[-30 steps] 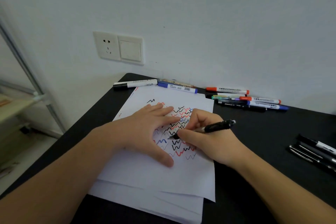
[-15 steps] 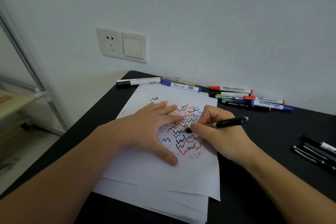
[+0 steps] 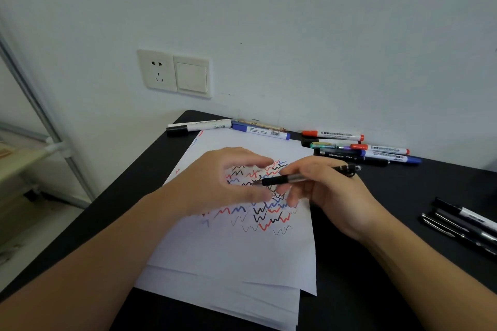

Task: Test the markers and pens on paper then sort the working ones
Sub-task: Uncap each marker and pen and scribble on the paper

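Observation:
A stack of white paper (image 3: 231, 258) lies on the black table (image 3: 376, 263), its top sheet covered with red, blue and black squiggles. My right hand (image 3: 330, 196) holds a black pen (image 3: 304, 176) raised above the squiggles, tip pointing left. My left hand (image 3: 215, 183) hovers blurred just over the sheet, its fingers curved toward the pen's tip. Whether they touch the tip is unclear. Along the wall lie a black-capped white marker (image 3: 199, 126), a blue marker (image 3: 261, 131) and a cluster of red, green, black and blue markers (image 3: 371, 149).
Several black pens and a white marker (image 3: 465, 223) lie at the table's right edge. A wall socket and switch (image 3: 174, 72) sit above the table's far left corner. A metal shelf frame (image 3: 53, 142) stands left of the table.
My right hand lifted the pen off the paper and turned it more level. My left hand rose from lying flat on the sheet and moved toward the pen's tip.

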